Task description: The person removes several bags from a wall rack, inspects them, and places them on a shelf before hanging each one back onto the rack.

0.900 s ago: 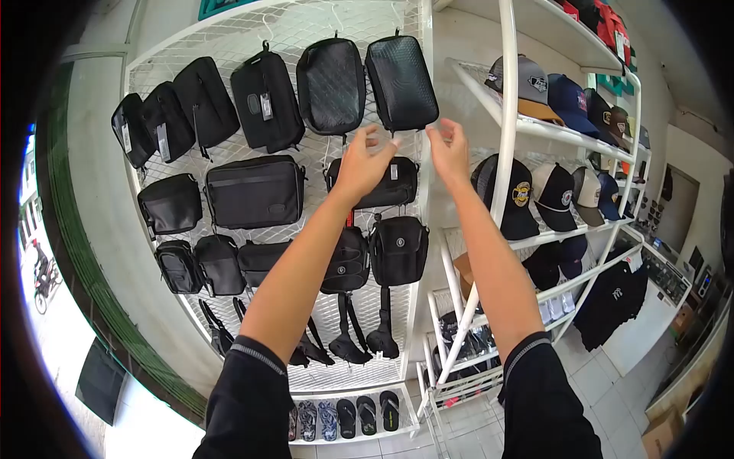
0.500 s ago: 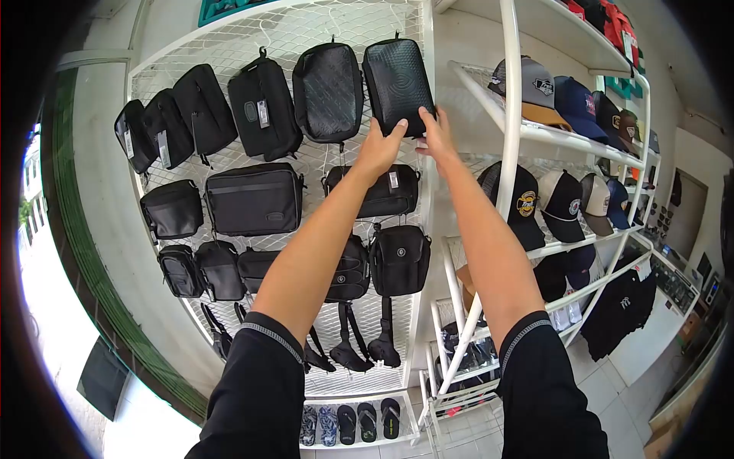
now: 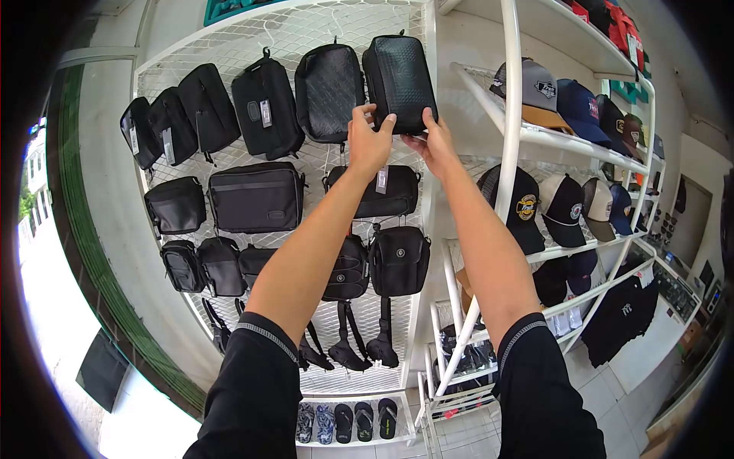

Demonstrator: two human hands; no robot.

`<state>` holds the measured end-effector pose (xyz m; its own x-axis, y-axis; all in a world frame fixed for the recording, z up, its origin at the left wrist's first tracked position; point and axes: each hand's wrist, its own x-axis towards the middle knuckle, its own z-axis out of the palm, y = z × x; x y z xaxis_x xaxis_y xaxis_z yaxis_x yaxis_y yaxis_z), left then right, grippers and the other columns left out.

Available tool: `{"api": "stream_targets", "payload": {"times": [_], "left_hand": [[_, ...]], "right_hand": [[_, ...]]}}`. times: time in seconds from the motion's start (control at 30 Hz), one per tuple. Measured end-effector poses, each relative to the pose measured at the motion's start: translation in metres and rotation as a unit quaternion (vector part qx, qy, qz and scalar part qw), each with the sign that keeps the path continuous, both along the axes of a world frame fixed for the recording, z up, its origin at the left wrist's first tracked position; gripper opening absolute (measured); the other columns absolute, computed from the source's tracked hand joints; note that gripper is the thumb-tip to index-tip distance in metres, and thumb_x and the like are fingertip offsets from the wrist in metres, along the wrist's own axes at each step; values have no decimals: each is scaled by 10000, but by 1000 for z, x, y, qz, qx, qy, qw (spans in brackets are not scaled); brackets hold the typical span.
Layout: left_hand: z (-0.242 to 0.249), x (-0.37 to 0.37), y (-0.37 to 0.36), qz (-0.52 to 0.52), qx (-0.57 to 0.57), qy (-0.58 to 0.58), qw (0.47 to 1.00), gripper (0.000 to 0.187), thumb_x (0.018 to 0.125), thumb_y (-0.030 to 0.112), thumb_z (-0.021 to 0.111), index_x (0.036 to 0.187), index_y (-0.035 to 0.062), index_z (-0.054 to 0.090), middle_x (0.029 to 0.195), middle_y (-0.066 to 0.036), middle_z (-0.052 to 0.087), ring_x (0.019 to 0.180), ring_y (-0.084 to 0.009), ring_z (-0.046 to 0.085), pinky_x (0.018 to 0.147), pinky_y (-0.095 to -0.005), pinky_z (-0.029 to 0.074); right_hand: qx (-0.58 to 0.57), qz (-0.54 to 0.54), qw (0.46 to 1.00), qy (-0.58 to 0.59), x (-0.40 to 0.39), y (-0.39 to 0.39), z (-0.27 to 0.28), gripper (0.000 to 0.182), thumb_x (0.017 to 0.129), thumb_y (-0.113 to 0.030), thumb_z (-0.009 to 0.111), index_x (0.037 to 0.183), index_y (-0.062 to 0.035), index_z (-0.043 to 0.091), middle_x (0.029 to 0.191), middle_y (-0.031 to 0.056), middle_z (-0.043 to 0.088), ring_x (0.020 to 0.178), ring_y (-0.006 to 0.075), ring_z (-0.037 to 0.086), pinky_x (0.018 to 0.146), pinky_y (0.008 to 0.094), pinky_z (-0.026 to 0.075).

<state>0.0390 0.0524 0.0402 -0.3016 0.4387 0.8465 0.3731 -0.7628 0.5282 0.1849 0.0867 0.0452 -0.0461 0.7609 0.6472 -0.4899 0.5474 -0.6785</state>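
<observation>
A textured black bag [image 3: 401, 76] hangs at the top right of the white mesh rack. My left hand [image 3: 371, 138] grips its lower left edge, thumb on the front and fingers reaching round the side. At the lower right corner, my right hand [image 3: 434, 141] has its thumb against the front, with its other fingers under the bag. Another black bag [image 3: 329, 92] hangs just to the left. Below my hands is a wide black bag [image 3: 378, 193] with a white tag, partly covered by my left forearm.
More black bags [image 3: 256, 197] hang in rows on the mesh rack [image 3: 321, 164]. White shelving [image 3: 511, 99] holding caps [image 3: 527, 86] stands close on the right. Sandals [image 3: 344, 422] lie on a low shelf, and a black shirt [image 3: 621, 317] hangs at the right.
The textured bag has turned slightly, showing more of its left side. My left hand has shifted left and its fingers now wrap the bag's edge. My right hand's fingers have moved beneath the bag.
</observation>
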Motion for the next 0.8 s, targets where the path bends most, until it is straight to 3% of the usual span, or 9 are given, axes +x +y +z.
{"api": "stream_targets", "payload": {"times": [0.07, 0.17, 0.53, 0.6, 0.63, 0.67, 0.73, 0.77, 0.8], "left_hand": [[2, -4, 6, 16, 54, 27, 998, 562, 871, 321, 751, 1289, 17, 531, 1213, -223, 615, 1062, -280, 632, 913, -367, 501], [11, -7, -11, 6, 38, 20, 999, 565, 859, 315, 771, 1277, 11, 544, 1208, -221, 618, 1055, -280, 638, 900, -362, 510], [45, -26, -23, 48, 93, 44, 994, 574, 864, 350, 753, 1265, -8, 552, 1195, -205, 632, 1081, -269, 637, 919, -361, 505], [44, -27, -31, -6, 85, 15, 996, 570, 851, 312, 758, 1267, 3, 520, 1170, -238, 579, 1101, -328, 589, 943, -408, 482], [41, -28, -36, -15, 69, 4, 997, 683, 846, 338, 764, 1345, -18, 462, 1225, -269, 560, 1143, -338, 576, 966, -416, 475], [39, -29, -42, -15, 66, 2, 998, 683, 846, 338, 764, 1345, -18, 462, 1225, -269, 560, 1143, -338, 576, 966, -416, 475], [29, -32, -50, -47, 65, 19, 997, 870, 862, 396, 768, 1476, -28, 319, 1357, -292, 489, 1200, -289, 569, 959, -361, 480], [22, -34, -56, -49, 59, 19, 997, 870, 862, 396, 768, 1476, -28, 319, 1357, -292, 489, 1200, -289, 569, 959, -361, 480], [12, -34, -71, -125, 55, 17, 990, 922, 857, 399, 775, 1497, -33, 273, 1360, -297, 481, 1213, -295, 556, 966, -367, 477]], "right_hand": [[-1, 4, 1000, 8, -2, -3, 5, 422, 1038, -369, 500, 1323, -60, 463, 1234, 99, 577, 996, 252, 641, 795, 393, 606], [12, 1, 1000, 17, -6, -6, 12, 396, 1044, -355, 488, 1309, -61, 486, 1222, 89, 581, 1020, 228, 631, 792, 394, 611], [42, 7, 999, 0, -23, -21, 53, 408, 1046, -369, 477, 1326, -74, 459, 1234, 98, 583, 1053, 228, 621, 833, 413, 600], [43, 2, 999, -3, -25, -26, 50, 407, 1046, -370, 476, 1326, -77, 456, 1232, 98, 585, 1053, 227, 621, 840, 414, 596], [61, 8, 998, 3, -27, -29, 48, 399, 1045, -370, 479, 1313, -75, 456, 1219, 95, 589, 1044, 223, 624, 834, 405, 596], [77, 14, 997, 10, -29, -32, 45, 391, 1045, -369, 482, 1299, -73, 457, 1206, 93, 593, 1035, 219, 626, 829, 395, 596], [79, 20, 996, 26, -35, -50, 31, 384, 1042, -371, 488, 1282, -72, 459, 1188, 93, 597, 1019, 214, 630, 819, 384, 596], [86, 25, 995, 44, -37, -62, 22, 379, 1040, -373, 495, 1265, -71, 460, 1171, 92, 601, 1004, 209, 634, 809, 374, 597], [78, 21, 996, 46, -39, -77, 11, 379, 1040, -373, 495, 1265, -71, 460, 1171, 92, 601, 1004, 209, 634, 809, 374, 597]]}}
